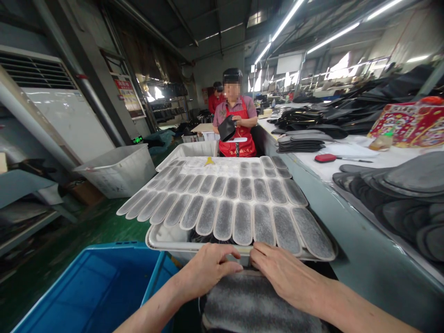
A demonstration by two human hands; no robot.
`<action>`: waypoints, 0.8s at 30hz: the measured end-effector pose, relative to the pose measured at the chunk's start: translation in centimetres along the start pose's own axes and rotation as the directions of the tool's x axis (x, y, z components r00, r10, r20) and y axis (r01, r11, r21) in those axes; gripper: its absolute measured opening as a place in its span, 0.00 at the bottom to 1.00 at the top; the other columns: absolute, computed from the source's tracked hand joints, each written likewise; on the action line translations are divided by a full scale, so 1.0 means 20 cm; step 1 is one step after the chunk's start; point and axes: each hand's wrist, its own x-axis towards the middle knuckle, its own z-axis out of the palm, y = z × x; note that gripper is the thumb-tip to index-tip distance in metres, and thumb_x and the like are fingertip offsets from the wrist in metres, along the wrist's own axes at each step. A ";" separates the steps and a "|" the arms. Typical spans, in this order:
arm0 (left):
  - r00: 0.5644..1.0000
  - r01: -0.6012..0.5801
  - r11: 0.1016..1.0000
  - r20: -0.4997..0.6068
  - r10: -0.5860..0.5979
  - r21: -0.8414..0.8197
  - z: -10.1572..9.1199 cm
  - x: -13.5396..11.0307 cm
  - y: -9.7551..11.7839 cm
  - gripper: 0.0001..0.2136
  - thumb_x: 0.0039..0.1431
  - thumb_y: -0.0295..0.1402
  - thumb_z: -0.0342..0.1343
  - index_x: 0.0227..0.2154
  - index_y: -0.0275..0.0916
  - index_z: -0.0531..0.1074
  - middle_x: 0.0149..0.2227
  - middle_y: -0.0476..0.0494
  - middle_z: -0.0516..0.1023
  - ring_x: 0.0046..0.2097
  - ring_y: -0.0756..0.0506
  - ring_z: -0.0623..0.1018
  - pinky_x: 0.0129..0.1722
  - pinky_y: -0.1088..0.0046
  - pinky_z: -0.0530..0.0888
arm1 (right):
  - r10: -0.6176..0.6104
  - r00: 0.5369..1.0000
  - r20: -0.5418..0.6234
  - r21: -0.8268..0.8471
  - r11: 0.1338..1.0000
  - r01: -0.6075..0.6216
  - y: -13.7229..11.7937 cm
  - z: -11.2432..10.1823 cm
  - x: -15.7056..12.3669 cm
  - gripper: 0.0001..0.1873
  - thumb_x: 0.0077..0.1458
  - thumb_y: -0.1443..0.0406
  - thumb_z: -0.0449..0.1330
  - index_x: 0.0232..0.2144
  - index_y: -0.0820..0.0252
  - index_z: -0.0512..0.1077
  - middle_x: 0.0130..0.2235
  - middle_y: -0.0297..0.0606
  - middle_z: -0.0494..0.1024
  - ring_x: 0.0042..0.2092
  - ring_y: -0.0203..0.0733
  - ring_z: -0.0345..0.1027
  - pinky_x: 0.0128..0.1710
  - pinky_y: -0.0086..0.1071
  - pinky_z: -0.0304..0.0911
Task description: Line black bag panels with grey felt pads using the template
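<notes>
My left hand (214, 264) is just in front of the rim of a pale plastic tub (173, 244). Its fingers are bent, the thumb stands apart from them, and I see nothing between them. Close to its right is my right hand (277, 267), its fingers curled together by the same rim; whatever they may hold is hidden. Below both hands lies a dark grey, dusty-looking padded piece (260, 300). Beyond them, rows of grey elongated pads with rounded ends (243, 224) overlap on a sheet across the tub.
An open blue bin (104, 277) stands at lower left, a grey-white tub (118, 171) behind it. Along the right runs a worktable (347, 226) with stacked dark pieces (398, 203) and a red-handled tool (326, 158). Ahead, a co-worker in a red apron (239, 125) holds a black piece.
</notes>
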 end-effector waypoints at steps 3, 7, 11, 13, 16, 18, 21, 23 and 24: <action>1.000 -0.025 1.000 0.011 0.025 -0.014 0.02 0.01 0.00 0.10 0.58 0.31 0.49 0.22 0.39 0.68 0.23 0.55 0.66 0.30 0.51 0.69 0.31 0.76 0.59 | -0.002 1.000 -0.016 0.005 1.000 0.002 0.03 0.02 0.01 0.14 0.60 0.79 0.45 0.35 0.61 0.67 0.37 0.38 0.71 0.35 0.40 0.65 0.34 0.33 0.58; 0.998 0.020 1.000 -0.061 -0.020 0.001 0.06 0.03 0.00 0.12 0.59 0.32 0.47 0.19 0.39 0.59 0.22 0.54 0.60 0.29 0.51 0.66 0.29 0.75 0.56 | 0.037 0.999 -0.031 0.006 0.999 -0.037 0.05 0.04 0.03 0.13 0.65 0.74 0.44 0.33 0.61 0.66 0.34 0.36 0.71 0.32 0.38 0.65 0.31 0.33 0.57; 0.994 0.042 0.999 -0.106 -0.040 0.018 0.07 0.02 0.00 0.13 0.60 0.32 0.48 0.19 0.39 0.58 0.22 0.54 0.61 0.29 0.50 0.67 0.29 0.73 0.55 | 0.049 0.998 -0.036 -0.015 0.999 -0.050 0.01 0.03 0.01 0.12 0.63 0.76 0.46 0.33 0.62 0.67 0.35 0.38 0.71 0.32 0.41 0.65 0.31 0.35 0.58; 0.996 0.021 1.000 -0.092 -0.019 0.023 0.07 -0.01 0.00 0.14 0.61 0.34 0.48 0.20 0.39 0.60 0.22 0.53 0.64 0.30 0.50 0.68 0.30 0.73 0.56 | 0.013 0.999 -0.042 -0.031 0.999 -0.015 -0.02 0.02 -0.01 0.12 0.60 0.78 0.48 0.34 0.63 0.69 0.36 0.39 0.71 0.35 0.43 0.66 0.34 0.37 0.61; 0.999 -0.003 0.999 -0.052 0.005 0.043 0.07 -0.07 0.00 0.13 0.63 0.35 0.48 0.23 0.40 0.67 0.25 0.52 0.70 0.32 0.48 0.72 0.32 0.74 0.59 | -0.100 0.990 -0.096 -0.081 0.992 0.092 -0.05 0.03 -0.05 0.13 0.58 0.78 0.49 0.36 0.62 0.71 0.38 0.40 0.72 0.40 0.45 0.66 0.42 0.40 0.63; 1.000 -0.012 0.996 -0.020 0.014 0.085 0.08 -0.11 0.00 0.13 0.64 0.36 0.46 0.26 0.41 0.70 0.27 0.51 0.73 0.32 0.47 0.73 0.32 0.73 0.59 | -0.157 0.978 -0.138 -0.112 0.983 0.142 -0.06 0.04 -0.08 0.14 0.58 0.78 0.51 0.39 0.61 0.71 0.39 0.39 0.72 0.41 0.45 0.66 0.43 0.40 0.64; 1.000 0.018 0.997 -0.014 -0.017 0.079 0.07 -0.13 0.01 0.17 0.66 0.40 0.43 0.25 0.41 0.68 0.25 0.51 0.70 0.29 0.49 0.69 0.30 0.72 0.57 | -0.193 0.966 -0.171 -0.145 0.975 0.170 -0.05 0.06 -0.10 0.13 0.58 0.75 0.55 0.44 0.60 0.72 0.39 0.37 0.73 0.40 0.44 0.66 0.42 0.41 0.65; 0.994 0.094 0.996 -0.052 -0.093 0.015 0.07 -0.11 0.02 0.20 0.65 0.43 0.42 0.19 0.40 0.62 0.21 0.53 0.61 0.27 0.50 0.63 0.28 0.72 0.55 | -0.217 0.958 -0.188 -0.191 0.965 0.181 -0.06 0.07 -0.09 0.12 0.58 0.74 0.56 0.44 0.62 0.72 0.38 0.37 0.73 0.39 0.45 0.66 0.40 0.41 0.65; 0.989 0.132 0.991 -0.069 -0.133 -0.013 0.07 -0.10 0.02 0.21 0.64 0.43 0.44 0.18 0.40 0.58 0.20 0.54 0.57 0.26 0.50 0.60 0.27 0.72 0.54 | -0.230 0.953 -0.197 -0.217 0.958 0.187 -0.06 0.08 -0.09 0.12 0.59 0.74 0.55 0.44 0.63 0.72 0.37 0.38 0.73 0.38 0.45 0.66 0.40 0.42 0.65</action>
